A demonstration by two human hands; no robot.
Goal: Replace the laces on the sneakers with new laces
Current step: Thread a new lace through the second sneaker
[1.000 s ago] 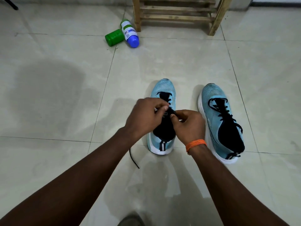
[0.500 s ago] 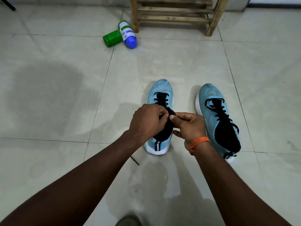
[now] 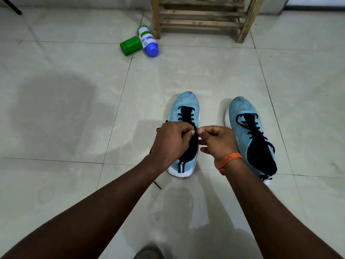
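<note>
The left sneaker point(image 3: 183, 107) stands on the floor point(image 3: 74, 109) under the hands. The right sneaker point(image 3: 242, 116) is just beside it, with its lacing in place. A second ago both hands met over the tongue; now the right hand point(image 3: 219, 143) has drawn slightly apart. Its thumb and forefinger are pinched, probably on the black lace point(image 3: 184, 116), but this is too small to see. The left hand point(image 3: 170, 141) curls its fingers round the lace at the tongue. I judge the lace is being drawn through an upper eyelet.
</note>
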